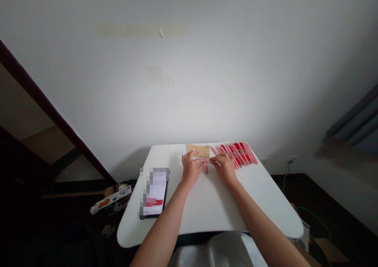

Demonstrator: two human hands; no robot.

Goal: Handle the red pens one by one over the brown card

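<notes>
Between my fingertips, over the middle of the white table [203, 204], is a small narrow red and pink strip [206, 169]. The thumb and finger of my left hand [191, 167] are pinched at its left side. From the right, my right hand [225, 167] pinches close to its upper end, though the exact contact is too small to see. Just behind my hands lies a flat tan piece of paper [201, 150]. A row of several slim pink and red sticks [243, 153], seemingly wrapped, lies beside my right hand, which partly covers the nearest ones.
A phone [156, 192], its screen lit and partly blurred out, rests on the table left of my left forearm. The white wall [206, 82] rises right behind the table. On the floor at left is a printed box [113, 199]; a green cable [321, 221] runs at right.
</notes>
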